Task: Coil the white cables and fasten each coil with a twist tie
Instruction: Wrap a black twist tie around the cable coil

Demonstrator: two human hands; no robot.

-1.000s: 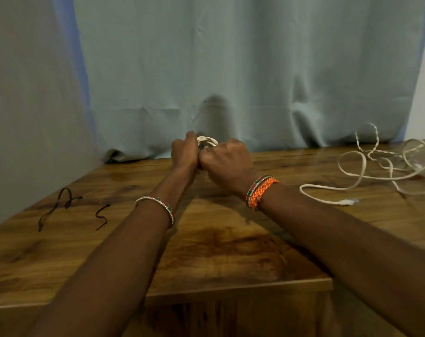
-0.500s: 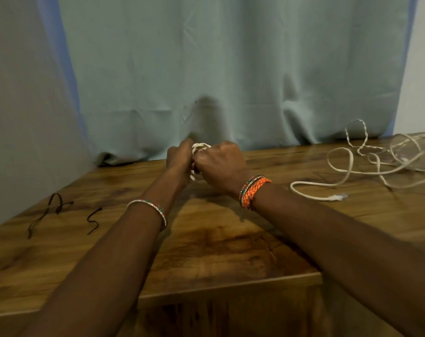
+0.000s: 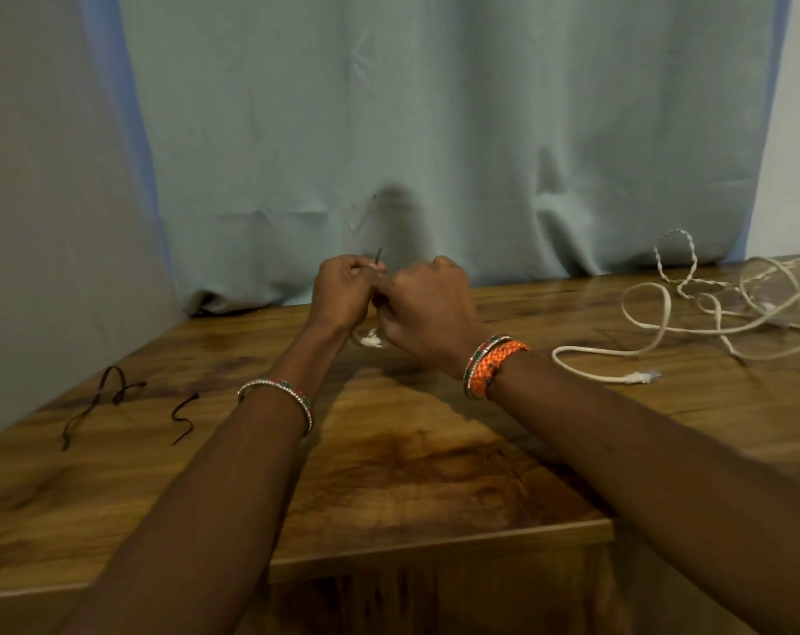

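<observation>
Home-like room, wooden table, pale curtain hanging behind, plain wall

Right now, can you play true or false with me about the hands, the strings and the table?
1. Both hands are held close together above the wooden table. True.
2. A dark twist tie end sticks up between the left hand and the right hand. True.
3. The loose white cables lie on the left side of the table. False: they lie on the right side.
4. The spare twist ties on the table are bright red. False: they are dark.
5. The right wrist wears an orange bracelet. True.
</observation>
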